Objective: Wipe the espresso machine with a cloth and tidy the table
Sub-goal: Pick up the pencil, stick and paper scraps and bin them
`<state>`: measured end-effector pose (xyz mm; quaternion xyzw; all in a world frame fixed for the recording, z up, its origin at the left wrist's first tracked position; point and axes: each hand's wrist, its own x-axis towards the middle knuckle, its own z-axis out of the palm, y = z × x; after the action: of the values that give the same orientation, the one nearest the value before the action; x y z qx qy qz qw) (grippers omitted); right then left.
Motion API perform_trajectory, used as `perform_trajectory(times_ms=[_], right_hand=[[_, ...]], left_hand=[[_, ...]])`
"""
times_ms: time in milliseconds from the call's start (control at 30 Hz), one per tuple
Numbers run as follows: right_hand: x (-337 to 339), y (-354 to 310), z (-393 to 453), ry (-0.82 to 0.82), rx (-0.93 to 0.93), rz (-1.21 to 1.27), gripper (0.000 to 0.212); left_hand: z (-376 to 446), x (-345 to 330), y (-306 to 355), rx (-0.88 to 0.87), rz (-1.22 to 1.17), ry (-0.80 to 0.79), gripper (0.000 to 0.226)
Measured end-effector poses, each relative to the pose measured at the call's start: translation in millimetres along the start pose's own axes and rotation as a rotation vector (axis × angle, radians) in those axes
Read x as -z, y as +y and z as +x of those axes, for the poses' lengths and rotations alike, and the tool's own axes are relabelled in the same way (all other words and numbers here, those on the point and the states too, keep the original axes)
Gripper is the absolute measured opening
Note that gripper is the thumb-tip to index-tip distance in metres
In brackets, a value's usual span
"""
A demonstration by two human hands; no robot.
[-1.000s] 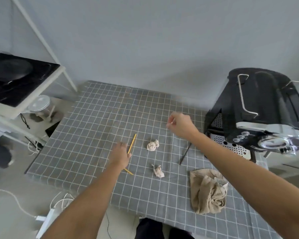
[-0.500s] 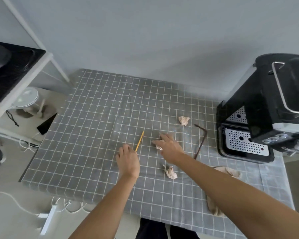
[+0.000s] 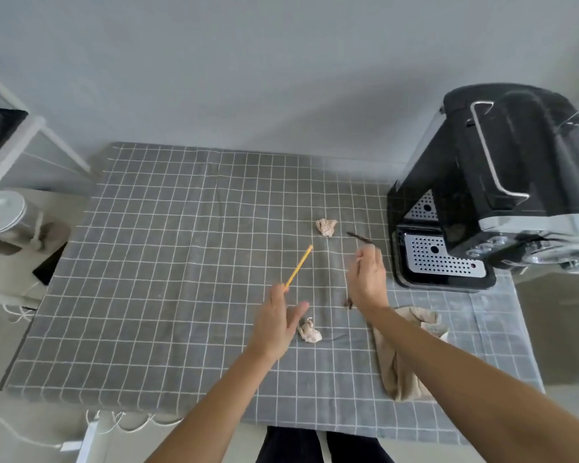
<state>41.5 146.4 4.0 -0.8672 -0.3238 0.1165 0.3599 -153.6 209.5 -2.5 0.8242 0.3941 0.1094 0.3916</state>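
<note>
Head view: the left hand is held over the grey checked tablecloth, its fingers closed on the near end of a yellow stick, which slants up and away from that grip toward the far right. Just to the right of the left hand, and slightly nearer the person, a crumpled paper ball lies on the tablecloth, close to the thumb; contact cannot be told. The right hand is seen a little to the right of the left hand, apart from it, fingers curled around a thin dark stick; one end shows beyond the fingertips on the far side and the other end below the heel of the hand. A second crumpled paper ball lies beyond the right hand's grip, slightly to its left, clear of both hands. A beige cloth lies bunched on the tablecloth nearer the person than the right hand, partly covered by the right forearm. The black espresso machine stands to the right of the right hand, near it but not touched, its perforated drip tray facing the hand.
</note>
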Motion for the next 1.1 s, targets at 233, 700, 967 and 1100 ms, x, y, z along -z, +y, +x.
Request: perform_trajectory(times_ms=[233, 700, 967, 1100], right_hand=[[12.0, 33.3, 14.8, -0.169, -0.416, -0.096, 0.037], [15.2, 27.5, 13.0, -0.251, -0.610, -0.106, 0.030], [26.2, 23.8, 3.0, -0.209, -0.582, 0.018, 0.016], [36.1, 26.7, -2.4, -0.214, -0.569, 0.074, 0.012]], left_hand=[[-1.3, -37.9, 3.3, 0.002, 0.154, -0.306, 0.068], [45.0, -21.0, 25.6, -0.040, 0.183, -0.087, 0.043], [148.3, -25.8, 58.4, -0.010, 0.176, 0.022, 0.020], [177.5, -42.2, 62.4, -0.045, 0.234, -0.055, 0.035]])
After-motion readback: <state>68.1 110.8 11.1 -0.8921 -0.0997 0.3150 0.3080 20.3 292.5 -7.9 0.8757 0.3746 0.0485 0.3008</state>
